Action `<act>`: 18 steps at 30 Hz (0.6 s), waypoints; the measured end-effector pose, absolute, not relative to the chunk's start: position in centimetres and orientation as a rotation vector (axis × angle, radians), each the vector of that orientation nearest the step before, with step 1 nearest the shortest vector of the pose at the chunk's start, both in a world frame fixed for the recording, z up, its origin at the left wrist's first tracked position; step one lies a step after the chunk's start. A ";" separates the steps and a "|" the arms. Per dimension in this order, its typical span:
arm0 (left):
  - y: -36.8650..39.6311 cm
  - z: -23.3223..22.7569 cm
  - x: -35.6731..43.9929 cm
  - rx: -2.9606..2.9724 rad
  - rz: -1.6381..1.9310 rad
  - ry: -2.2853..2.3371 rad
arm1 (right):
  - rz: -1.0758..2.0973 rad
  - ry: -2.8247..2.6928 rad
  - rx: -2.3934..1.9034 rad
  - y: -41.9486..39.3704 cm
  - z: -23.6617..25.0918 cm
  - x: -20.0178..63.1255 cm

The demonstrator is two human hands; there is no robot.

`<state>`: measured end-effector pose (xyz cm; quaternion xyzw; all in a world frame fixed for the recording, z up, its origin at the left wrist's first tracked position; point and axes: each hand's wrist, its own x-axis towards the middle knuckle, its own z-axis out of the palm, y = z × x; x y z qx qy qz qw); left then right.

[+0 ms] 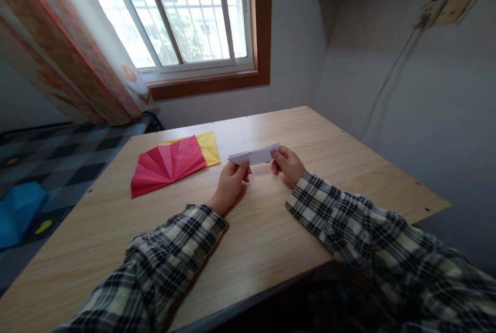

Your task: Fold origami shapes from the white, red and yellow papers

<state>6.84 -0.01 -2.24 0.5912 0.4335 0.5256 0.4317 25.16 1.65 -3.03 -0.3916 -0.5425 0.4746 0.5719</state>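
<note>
A narrow strip of folded white paper is held level just above the table, its layers slightly apart along the top edge. My left hand pinches its left end, thumb on the near face and fingers curled beneath. At the other end, my right hand grips the paper between thumb and fingers. To the left of my hands lies a creased red sheet of paper with folds fanning out from its lower edge. It partly covers a creased yellow sheet of paper.
The wooden table reaches towards a window and the walls. On the left, a blue piece of paper rests on a checked cloth below a curtain. A cable hangs from a wall socket on the right.
</note>
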 end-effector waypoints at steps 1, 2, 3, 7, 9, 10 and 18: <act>0.0 -2.3 6.8 1.472 1.310 1.086 | 1.125 -1.226 -0.915 1.7 -2.8 25.3; 0.1 -2.4 6.8 1.466 1.308 1.090 | 1.149 -1.180 -0.908 1.8 -2.7 25.4; 0.1 -2.4 6.8 1.459 1.305 1.090 | 1.174 -1.136 -0.902 1.9 -2.5 25.5; 0.0 -2.5 6.9 1.374 1.317 1.048 | 1.186 -1.045 -0.905 2.3 -2.0 26.0; -0.1 -2.4 7.0 1.296 1.306 0.966 | 1.151 -1.060 -0.912 2.4 -1.9 26.2; -0.1 -2.3 7.0 1.263 1.289 0.917 | 1.133 -1.075 -0.913 2.5 -2.0 26.3; -0.3 -1.9 7.3 1.220 1.258 0.957 | 1.002 -1.273 -0.903 2.4 -2.7 26.1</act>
